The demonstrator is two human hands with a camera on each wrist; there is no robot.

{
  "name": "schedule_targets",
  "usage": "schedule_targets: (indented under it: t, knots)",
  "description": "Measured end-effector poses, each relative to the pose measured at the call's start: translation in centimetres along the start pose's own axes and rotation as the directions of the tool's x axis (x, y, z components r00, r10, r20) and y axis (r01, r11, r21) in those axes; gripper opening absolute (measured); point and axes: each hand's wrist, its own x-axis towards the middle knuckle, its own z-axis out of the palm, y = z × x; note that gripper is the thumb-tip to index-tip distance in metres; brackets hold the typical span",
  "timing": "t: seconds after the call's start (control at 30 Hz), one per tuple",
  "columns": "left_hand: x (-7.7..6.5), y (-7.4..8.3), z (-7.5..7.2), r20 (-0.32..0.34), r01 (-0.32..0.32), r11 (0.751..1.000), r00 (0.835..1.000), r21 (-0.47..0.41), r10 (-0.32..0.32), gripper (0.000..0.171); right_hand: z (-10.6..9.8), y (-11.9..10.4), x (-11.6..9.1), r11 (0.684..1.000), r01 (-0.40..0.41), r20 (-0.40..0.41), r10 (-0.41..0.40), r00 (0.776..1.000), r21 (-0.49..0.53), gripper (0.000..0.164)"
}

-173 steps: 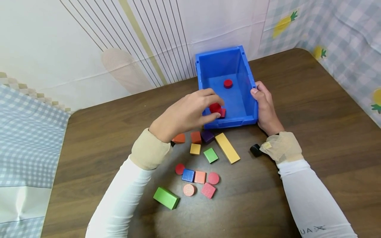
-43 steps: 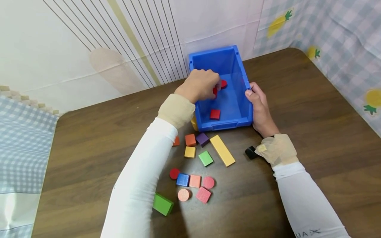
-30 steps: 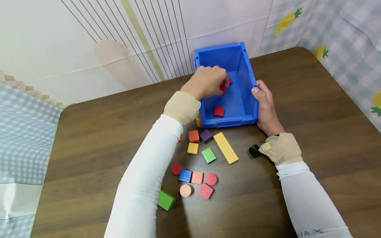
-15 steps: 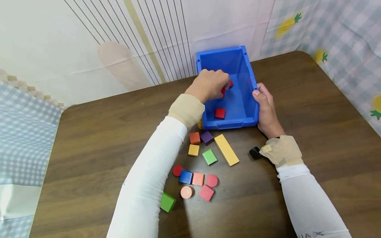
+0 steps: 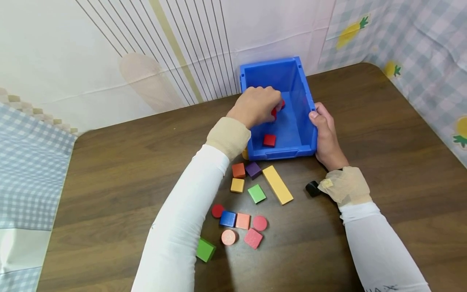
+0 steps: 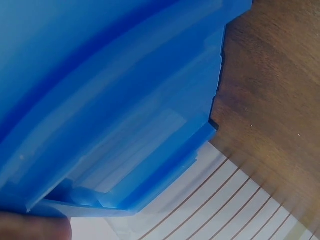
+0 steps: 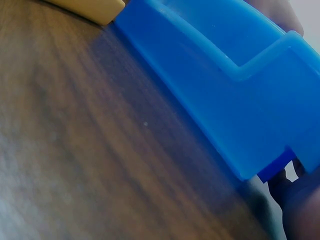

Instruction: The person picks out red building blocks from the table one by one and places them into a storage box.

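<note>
A blue plastic bin [image 5: 306,97] stands at the back of the table. My left hand [image 5: 257,104] reaches in over its left wall, fingers bent down, and pinches a red block [image 5: 274,113] mostly hidden behind them. Just beyond, a red round block [image 5: 283,104] peeks out on the bin floor. A red square block [image 5: 269,140] lies near the bin's front wall. With thumb over the rim, my right hand [image 5: 326,136] grips the bin's right wall. The left wrist view shows mainly the bin's wall [image 6: 125,115]; the right wrist view shows its outer side [image 7: 200,95].
In front of the bin lie a long yellow block [image 5: 278,185], a purple block [image 5: 253,170], a green cube [image 5: 257,194], a blue cube [image 5: 228,219] and several other blocks. A large green block [image 5: 205,249] is partly behind my left sleeve. Patterned cloth [image 5: 273,28] hangs behind.
Since the oldest frame, my left hand has moved from the bin's front deeper inside with a red block. Over the last second it has hardly moved; my right hand keeps its grip.
</note>
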Motion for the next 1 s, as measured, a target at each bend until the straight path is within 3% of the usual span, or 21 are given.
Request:
schedule_targets:
  t: [0.53,1.0]
  knots:
    - [0.08,0.3,-0.27,-0.002,-0.001,1.0,1.0,-0.02,0.001,0.022,-0.44,-0.04,-0.07,1.0,0.01,-0.011,-0.01,1.0,0.013,0.041]
    - [0.03,0.33,-0.32,0.044,0.0,1.0,0.999,-0.024,0.001,0.024,-0.4,-0.23,-0.2,1.0,0.004,-0.011,-0.004,1.0,-0.002,0.039]
